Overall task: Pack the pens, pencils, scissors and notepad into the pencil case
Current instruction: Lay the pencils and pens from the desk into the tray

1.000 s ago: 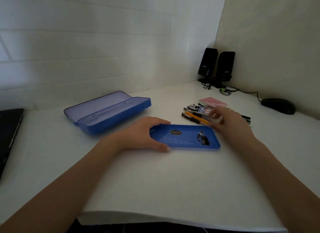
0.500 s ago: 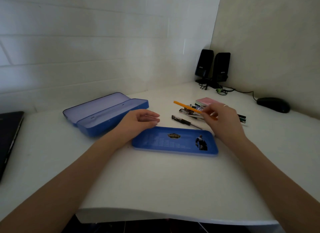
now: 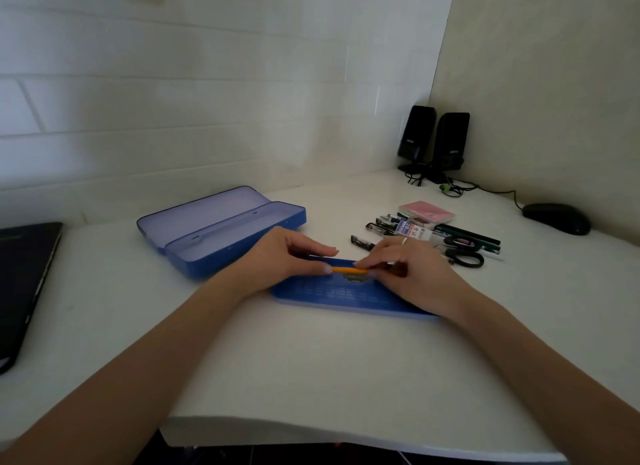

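While both forearms reach in from the near edge of the desk (image 3: 311, 378), the right hand (image 3: 405, 274) pinches an orange pencil (image 3: 346, 270) between thumb and fingers, its other fingers curled loosely, and the left hand (image 3: 287, 257) meets the pencil's free end with thumb and forefinger, the rest of that hand relaxed and holding nothing else. Directly beneath the fingertips lies a flat blue tray (image 3: 339, 296), with the pencil held low over its far edge; whether the pencil touches the tray cannot be told. Nothing can be seen lying in the tray, so packing looks barely begun, with this pencil seemingly the first item going in. Just beyond the right knuckles a black pen (image 3: 362, 242) lies alone, and farther off to that side sit the scissors (image 3: 464, 255), dark pencils (image 3: 467, 234), a cluster of pens (image 3: 388, 224), a box of leads (image 3: 414, 230) and the pink notepad (image 3: 427, 211), all still to be packed. Beyond the left fingers the case (image 3: 221, 231) stands open and empty, lid laid back. Against the far corner are two black speakers (image 3: 436, 142) and, to their right, a mouse (image 3: 557, 218); a laptop (image 3: 24, 284) edges in at far left.
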A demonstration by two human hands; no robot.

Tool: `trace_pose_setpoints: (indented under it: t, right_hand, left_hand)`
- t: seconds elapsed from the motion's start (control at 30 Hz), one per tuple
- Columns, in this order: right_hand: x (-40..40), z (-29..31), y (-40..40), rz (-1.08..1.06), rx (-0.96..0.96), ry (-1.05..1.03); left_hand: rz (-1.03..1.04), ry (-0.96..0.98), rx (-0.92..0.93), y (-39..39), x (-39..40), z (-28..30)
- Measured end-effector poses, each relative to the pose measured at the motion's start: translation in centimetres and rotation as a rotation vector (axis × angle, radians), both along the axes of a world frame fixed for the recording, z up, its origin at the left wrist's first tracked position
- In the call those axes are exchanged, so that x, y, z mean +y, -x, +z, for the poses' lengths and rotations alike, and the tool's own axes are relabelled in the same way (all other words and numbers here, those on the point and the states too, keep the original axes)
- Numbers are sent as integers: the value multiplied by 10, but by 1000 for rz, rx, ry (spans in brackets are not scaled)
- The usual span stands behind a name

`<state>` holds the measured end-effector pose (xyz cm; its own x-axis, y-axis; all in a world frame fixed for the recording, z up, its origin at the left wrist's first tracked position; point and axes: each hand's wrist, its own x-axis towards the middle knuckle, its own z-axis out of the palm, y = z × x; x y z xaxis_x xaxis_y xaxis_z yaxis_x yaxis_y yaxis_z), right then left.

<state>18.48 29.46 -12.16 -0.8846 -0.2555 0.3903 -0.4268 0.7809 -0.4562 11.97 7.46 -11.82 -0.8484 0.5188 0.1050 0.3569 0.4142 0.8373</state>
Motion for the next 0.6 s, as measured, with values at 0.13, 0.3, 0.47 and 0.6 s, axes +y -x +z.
trace_pose_setpoints:
  t: [0.13, 0.3, 0.47, 0.6]
  right_hand:
    - [-2, -1, 4, -5, 26, 25]
    - [4, -5, 10, -67, 6, 128]
    - [18, -5, 15, -257, 50, 106]
    - [38, 5, 11, -649, 179, 34]
  left_hand:
    - [-32, 75, 50, 2, -1, -2]
    - [40, 37, 74, 7, 1, -5]
    - [52, 26, 103, 8, 1, -7]
    - [50, 19, 121, 8, 0, -8]
